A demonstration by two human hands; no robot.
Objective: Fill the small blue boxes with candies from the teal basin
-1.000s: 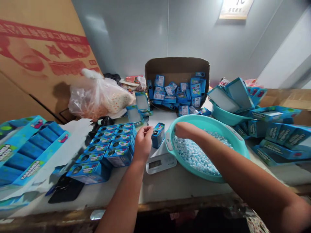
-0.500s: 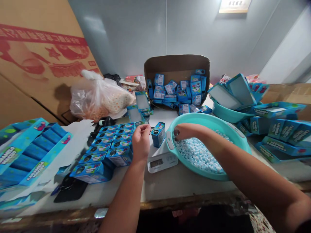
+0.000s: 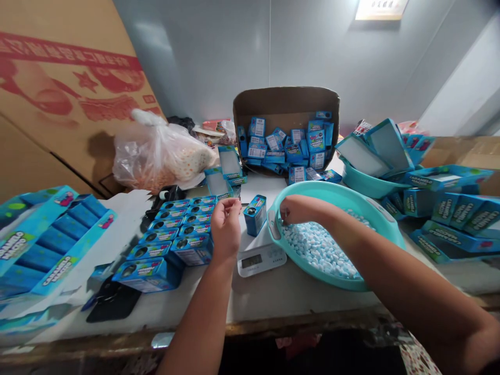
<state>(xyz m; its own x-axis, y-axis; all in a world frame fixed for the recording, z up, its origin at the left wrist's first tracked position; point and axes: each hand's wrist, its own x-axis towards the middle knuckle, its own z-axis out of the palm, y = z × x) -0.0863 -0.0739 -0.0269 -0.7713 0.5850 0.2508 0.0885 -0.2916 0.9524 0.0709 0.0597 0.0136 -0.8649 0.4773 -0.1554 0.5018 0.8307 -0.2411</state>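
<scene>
My left hand (image 3: 225,226) is raised just left of a small blue carton (image 3: 255,216), with thumb and fingertips pinched together; whatever they hold, if anything, is too small to make out. The carton stands upright on a white digital scale (image 3: 261,260), its round top opening showing dark. My right hand (image 3: 300,209) reaches inside the turquoise basin (image 3: 390,234) at its left wall. Its fingers are curled closed above light blue and white candies (image 3: 316,247), and what is in them is hidden.
Rows of blue cartons (image 3: 195,250) stand left of my left hand. A cardboard box (image 3: 287,101) of loose cartons sits behind the scale. Display trays (image 3: 54,245) lie far left, and more trays (image 3: 449,237) are stacked right. A plastic bag (image 3: 160,151) stands at the back left.
My right hand has shifted slightly within the basin, and a greyish metallic bit seen at its fingers earlier no longer shows. My left hand and the carton stay about the same.
</scene>
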